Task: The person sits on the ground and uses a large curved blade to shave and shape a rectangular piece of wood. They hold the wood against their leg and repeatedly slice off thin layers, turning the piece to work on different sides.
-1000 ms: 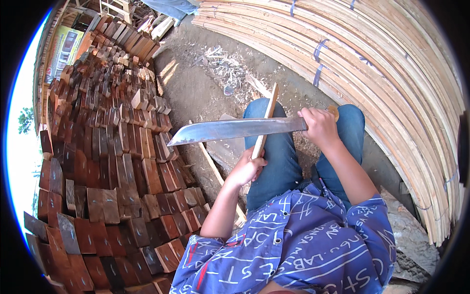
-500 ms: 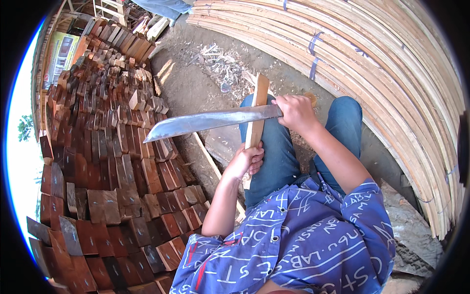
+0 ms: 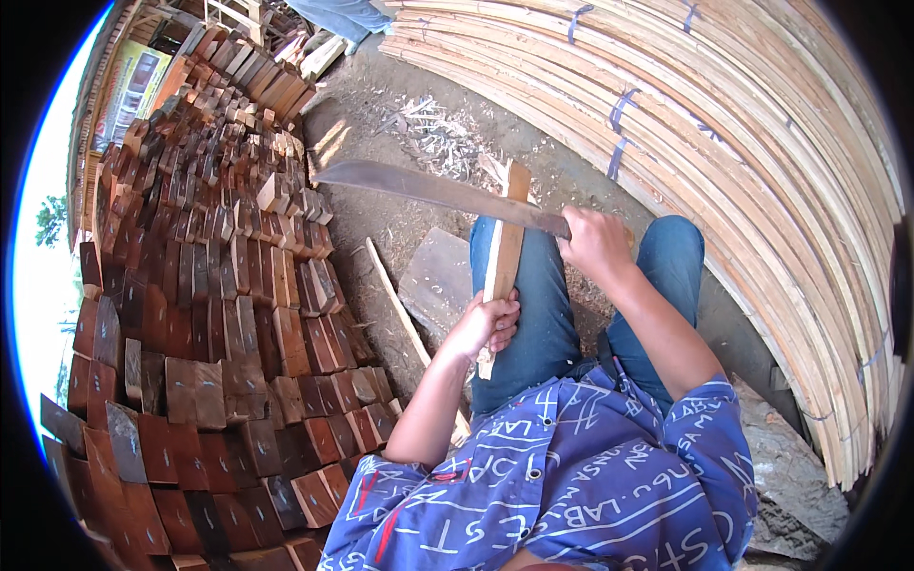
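My left hand (image 3: 488, 325) is wrapped round the lower part of a short, pale wooden stick (image 3: 506, 249), which stands tilted in front of my knee. The stick's top end looks roughly cut. My right hand (image 3: 595, 243) grips the machete (image 3: 438, 193) at its handle, which the fingers hide. Its long, broad blade points to the left and crosses the stick near the upper end. Whether the edge touches the wood I cannot tell.
Stacked reddish-brown wooden blocks (image 3: 205, 390) fill the left side. Long bundled pale strips (image 3: 724, 143) lie at the right, tied with dark bands. Wood chips (image 3: 433, 128) litter the ground ahead. A flat slab (image 3: 436, 276) and a thin stick (image 3: 395, 300) lie between stack and knees. Another person's leg (image 3: 343, 14) shows at the top.
The machete's tip has swung up and away, so the blade now slants down toward my right hand. My right hand sits slightly lower and further right. My left hand keeps hold of the stick.
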### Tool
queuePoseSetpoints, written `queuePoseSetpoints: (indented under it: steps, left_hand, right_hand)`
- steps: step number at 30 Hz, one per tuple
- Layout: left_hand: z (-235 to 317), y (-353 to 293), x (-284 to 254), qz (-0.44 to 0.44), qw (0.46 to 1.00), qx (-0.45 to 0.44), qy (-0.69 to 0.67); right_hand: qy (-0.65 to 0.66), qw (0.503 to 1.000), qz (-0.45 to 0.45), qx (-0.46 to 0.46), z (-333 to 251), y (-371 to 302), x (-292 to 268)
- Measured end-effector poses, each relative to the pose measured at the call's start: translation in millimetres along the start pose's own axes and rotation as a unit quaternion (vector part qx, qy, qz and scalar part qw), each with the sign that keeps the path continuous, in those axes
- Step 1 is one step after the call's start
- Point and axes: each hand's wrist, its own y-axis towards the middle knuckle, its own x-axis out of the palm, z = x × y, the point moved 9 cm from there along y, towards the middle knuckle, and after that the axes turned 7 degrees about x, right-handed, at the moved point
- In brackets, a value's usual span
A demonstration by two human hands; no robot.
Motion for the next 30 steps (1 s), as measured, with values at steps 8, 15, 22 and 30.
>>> queuePoseSetpoints:
  steps: [8, 15, 22, 30]
  left_hand:
    - [1.9, -0.6, -1.2, -0.037, 0.999, -0.014, -0.017]
    - [-1.3, 4.5, -0.9, -0.025, 0.999, -0.008, -0.021]
    - [-1.2, 4.0, -2.6, -0.042, 0.997, -0.032, -0.052]
    - [3.4, 2.2, -2.6, -0.014, 1.000, -0.001, 0.006]
  right_hand:
    - [0.004, 0.996, 0.071, -0.061, 2.1, 15.6, -17.3]
    - [-0.023, 0.998, 0.005, -0.056, -26.6, -3.1, -3.0]
    - [-0.045, 0.994, 0.052, -0.088, -15.5, 19.6, -19.0]
    - [-0.034, 0.997, -0.008, -0.070, -32.1, 5.5, -8.7]
